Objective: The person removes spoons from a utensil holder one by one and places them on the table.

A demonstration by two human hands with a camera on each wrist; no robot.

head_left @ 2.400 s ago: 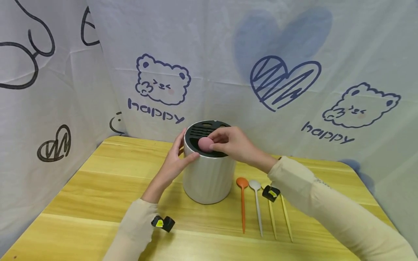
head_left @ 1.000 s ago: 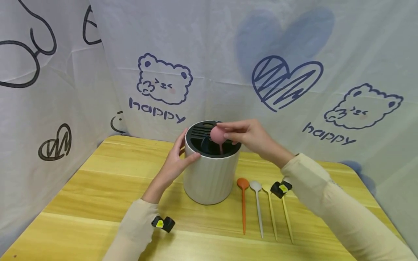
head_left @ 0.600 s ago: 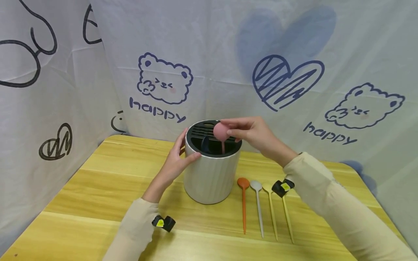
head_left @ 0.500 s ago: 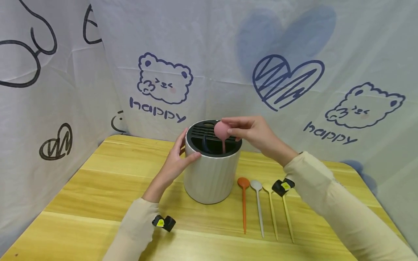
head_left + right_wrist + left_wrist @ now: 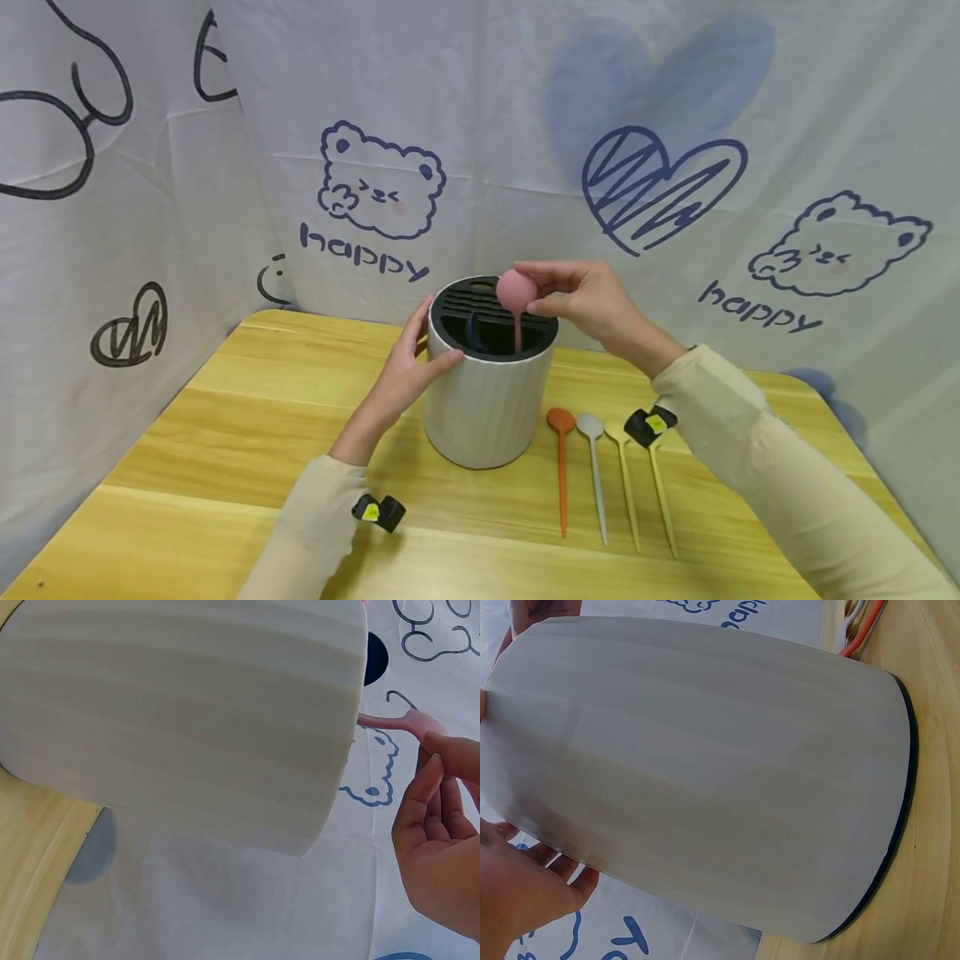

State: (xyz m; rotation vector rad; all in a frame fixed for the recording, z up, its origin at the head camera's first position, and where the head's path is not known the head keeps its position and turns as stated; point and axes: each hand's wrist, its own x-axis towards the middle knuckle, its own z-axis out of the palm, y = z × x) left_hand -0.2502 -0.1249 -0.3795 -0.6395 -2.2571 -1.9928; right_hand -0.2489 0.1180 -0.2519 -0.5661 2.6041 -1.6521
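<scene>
A white ribbed utensil holder (image 5: 483,408) with a black slotted top stands upright on the table. My left hand (image 5: 401,375) grips its left side, thumb at the front rim and fingers around the back; the left wrist view shows the fingers (image 5: 585,883) along the wall. My right hand (image 5: 600,304) pinches a pink spoon (image 5: 517,292) by its round bowl, held above the top. The spoon's thin handle (image 5: 382,721) goes down into the front compartment, its lower end hidden. A dark blue spoon (image 5: 472,332) stands in the same compartment, left of the pink one.
Right of the holder, several spoons lie side by side on the wooden table (image 5: 225,450): an orange spoon (image 5: 562,475), a grey spoon (image 5: 596,475) and two yellow ones, partly covered by the right wrist camera (image 5: 648,427). A printed white cloth (image 5: 510,100) hangs behind.
The right hand has raised the pink spoon's bowl up and to the right, baring its handle and the dark blue spoon beside it. The left hand stays on the holder.
</scene>
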